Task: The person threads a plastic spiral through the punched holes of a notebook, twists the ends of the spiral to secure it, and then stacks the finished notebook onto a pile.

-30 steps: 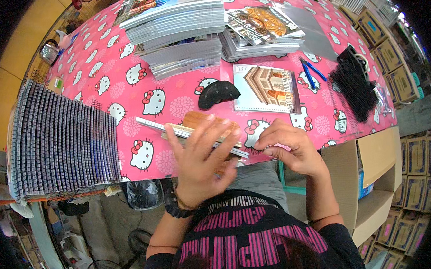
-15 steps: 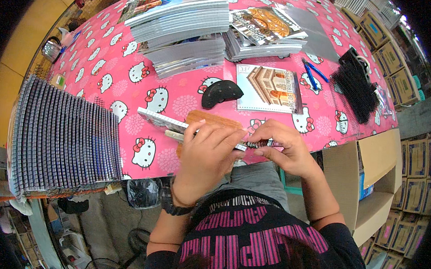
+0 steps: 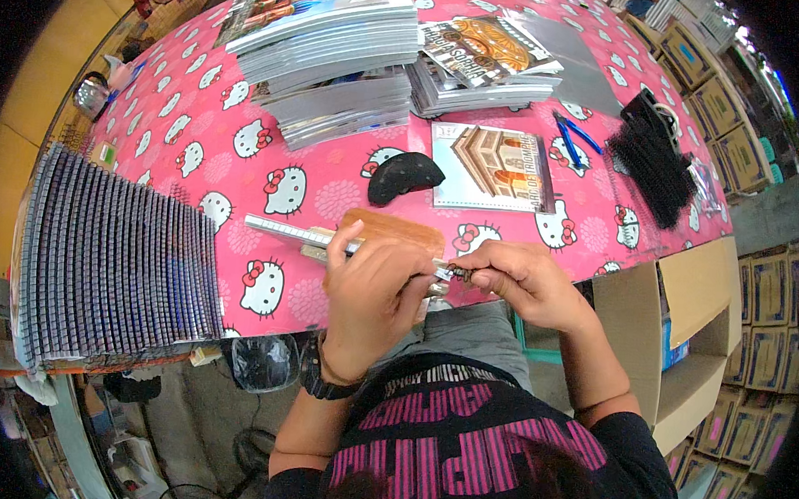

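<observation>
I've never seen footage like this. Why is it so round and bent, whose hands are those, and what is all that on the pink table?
No machine here: a person wears a wide fisheye camera on the head, looking down, so straight edges curve. Both hands are that person's own. The left hand grips a long silvery strip over a small wooden board; the right hand pinches the strip's near end. On the pink patterned table lie stacks of booklets, a single booklet, a black rounded object, blue pliers, a pile of black combs and a fanned row of bound books.
</observation>
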The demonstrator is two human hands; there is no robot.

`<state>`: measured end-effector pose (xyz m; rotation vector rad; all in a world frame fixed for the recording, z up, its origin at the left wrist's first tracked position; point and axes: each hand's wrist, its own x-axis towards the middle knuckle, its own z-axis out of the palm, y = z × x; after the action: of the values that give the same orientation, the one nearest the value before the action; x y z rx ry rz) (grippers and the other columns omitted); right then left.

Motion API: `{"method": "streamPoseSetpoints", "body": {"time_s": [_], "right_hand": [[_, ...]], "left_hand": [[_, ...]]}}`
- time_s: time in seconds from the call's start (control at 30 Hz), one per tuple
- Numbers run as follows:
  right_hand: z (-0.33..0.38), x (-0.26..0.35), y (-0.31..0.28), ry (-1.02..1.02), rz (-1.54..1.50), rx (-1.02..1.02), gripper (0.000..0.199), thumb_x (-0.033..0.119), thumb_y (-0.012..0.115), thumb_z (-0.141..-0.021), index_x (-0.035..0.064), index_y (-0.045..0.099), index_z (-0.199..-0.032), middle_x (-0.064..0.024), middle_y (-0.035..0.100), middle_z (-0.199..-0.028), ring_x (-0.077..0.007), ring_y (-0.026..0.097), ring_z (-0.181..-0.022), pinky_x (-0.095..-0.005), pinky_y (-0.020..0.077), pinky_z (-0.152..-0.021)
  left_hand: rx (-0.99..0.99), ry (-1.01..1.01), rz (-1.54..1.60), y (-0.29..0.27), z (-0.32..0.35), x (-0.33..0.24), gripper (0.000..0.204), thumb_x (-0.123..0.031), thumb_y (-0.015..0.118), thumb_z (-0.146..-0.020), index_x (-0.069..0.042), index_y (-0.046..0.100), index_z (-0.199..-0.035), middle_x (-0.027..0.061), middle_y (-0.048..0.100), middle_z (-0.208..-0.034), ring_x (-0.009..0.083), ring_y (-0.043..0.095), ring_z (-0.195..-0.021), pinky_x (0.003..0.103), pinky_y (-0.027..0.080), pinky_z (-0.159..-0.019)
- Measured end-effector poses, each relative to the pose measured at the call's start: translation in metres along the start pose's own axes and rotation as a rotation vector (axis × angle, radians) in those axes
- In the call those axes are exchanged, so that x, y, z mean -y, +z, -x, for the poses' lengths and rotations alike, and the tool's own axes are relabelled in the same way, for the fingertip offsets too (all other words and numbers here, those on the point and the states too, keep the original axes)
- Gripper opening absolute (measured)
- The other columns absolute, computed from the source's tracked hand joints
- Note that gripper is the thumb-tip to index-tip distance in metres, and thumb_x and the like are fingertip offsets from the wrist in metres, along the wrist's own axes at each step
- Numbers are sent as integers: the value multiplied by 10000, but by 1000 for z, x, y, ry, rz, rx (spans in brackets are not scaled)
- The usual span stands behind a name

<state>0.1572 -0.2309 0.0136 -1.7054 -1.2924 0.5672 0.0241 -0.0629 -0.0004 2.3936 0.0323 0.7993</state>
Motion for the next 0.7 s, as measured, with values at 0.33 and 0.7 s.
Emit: {"method": "streamPoseSetpoints", "body": {"time_s": [0.33,0.7], "right_hand": [[-3,-3,7,-258,158,-187,212,39,646,-751,25,621,-962,-100,583,-824,-258,580,-813,-349,471,-709],[0,8,8,67,-127,-7,274,91,546,-898,49,548,-1169,-52,565,-690,-130,567,-609,-280,473,-582]], "left_hand": [[-111,111,-6,8,0,6,136,-85,698,-731,-133,616,-829,6,659,-963,218,612,-990,520,165,-1071],[95,41,-38,-3,6,-3,217,-199,708,-724,-168,624,-922,-30,598,-878,170,571,-871,451,271,-919]]}}
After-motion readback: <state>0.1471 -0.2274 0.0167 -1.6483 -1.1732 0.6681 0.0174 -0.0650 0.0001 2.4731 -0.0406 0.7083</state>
